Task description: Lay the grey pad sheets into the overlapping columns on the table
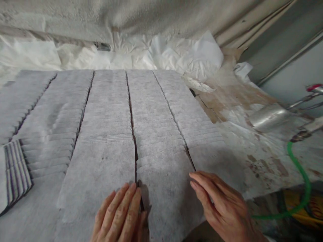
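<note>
Long rows of overlapping grey-white fabric-like sheets (pixel 108 161) cover the surface in front of me, with narrow dark gaps between the rows. My left hand (pixel 118 215) lies flat at the near end of the middle row, its fingers extended beside a gap. Over the near right part, my right hand (pixel 219 205) has its fingertips at the edge of the gap between the two rightmost rows, fingers extended and the thumb side hidden underneath. No object shows in either hand. A striped folded piece (pixel 17 171) rests on the sheets at the far left.
A metal spray gun (pixel 270 116) with a green hose (pixel 304 174) stands at the right. Crumpled white plastic sheeting (pixel 174 55) lies behind the rows. A yellow container (pixel 302 206) is at the lower right.
</note>
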Tool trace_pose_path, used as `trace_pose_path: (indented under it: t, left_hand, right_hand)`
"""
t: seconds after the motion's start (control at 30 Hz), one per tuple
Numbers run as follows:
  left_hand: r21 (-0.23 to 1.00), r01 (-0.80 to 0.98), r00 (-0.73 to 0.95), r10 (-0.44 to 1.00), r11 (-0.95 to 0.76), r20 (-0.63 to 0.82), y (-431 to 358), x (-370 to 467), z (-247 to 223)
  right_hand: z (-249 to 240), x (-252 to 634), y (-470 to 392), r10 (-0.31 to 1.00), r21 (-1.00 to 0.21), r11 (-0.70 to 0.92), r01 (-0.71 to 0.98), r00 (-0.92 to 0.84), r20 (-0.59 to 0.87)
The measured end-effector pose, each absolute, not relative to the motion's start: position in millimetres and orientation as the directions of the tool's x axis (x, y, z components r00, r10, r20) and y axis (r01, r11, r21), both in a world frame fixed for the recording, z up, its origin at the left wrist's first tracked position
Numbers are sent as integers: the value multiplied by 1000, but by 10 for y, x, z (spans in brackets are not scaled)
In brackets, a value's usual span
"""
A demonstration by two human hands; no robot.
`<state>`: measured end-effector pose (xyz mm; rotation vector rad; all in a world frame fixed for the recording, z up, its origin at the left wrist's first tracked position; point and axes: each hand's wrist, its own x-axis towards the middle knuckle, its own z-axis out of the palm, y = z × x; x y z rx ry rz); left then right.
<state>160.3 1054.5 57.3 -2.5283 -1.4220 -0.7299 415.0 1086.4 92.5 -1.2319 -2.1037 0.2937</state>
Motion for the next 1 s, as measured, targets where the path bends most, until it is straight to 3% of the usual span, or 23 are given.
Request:
trace_pose_path:
  t: [0.07,0.2,0.4,0.57,0.7,0.83,1.0]
  left_hand:
    - [85,809,488,746,-581,453,10693,1668,615]
    - [66,873,429,825,-483,368,11037,1778,749]
    - [-15,915,402,907,-403,125,11291,1888,938]
    - [100,925,365,930,-366,29,11425,1871,934]
    - [252,923,293,956,-292,33,11460,1807,879]
    - [388,882,256,963,-268,84,11452,1747,833]
    - [371,912,171,985,-173,39,11498,1793,841]
  right_hand:
    - [916,4172,11014,836,-496,530,688,-323,444]
    - [889,4227,11407,802,-452,579,679,-375,465]
    - [888,4198,11758,821,-327,571,753,-519,239]
    - [915,4169,11819,864,-303,502,810,-481,147]
    - [855,4222,11802,900,-330,436,837,-398,180]
    - [737,4329,11740,915,-487,404,775,-349,203]
    - [643,4382,11711,927,-590,373,716,-306,215]
